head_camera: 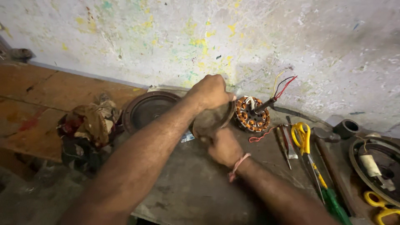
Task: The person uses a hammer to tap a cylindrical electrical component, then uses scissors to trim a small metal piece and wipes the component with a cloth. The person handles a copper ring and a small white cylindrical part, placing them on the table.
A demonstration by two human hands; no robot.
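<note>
Item: round grey motor cover, held on edge above a dusty grey work slab. Left hand closed over the cover's upper rim, knuckles up; right hand closed on its lower edge from beneath, a pink thread band at the wrist. Handling note: a heavy disc held this way is best gripped at opposite rims as here, kept low over the slab and turned squarely, so it does not slip or tilt. Just right of the hands, almost touching the cover: stator with copper windings on its shaft, with yellow, black and red leads rising from it; these wires and windings are the nearest hazard to a swinging rim. Further right: yellow-handled scissors, green-handled screwdriver, hammer, small dark pipe piece, round tray of parts. Left of the hands: second dark round housing, bundle of soiled rags. Behind: paint-flecked wall.
</note>
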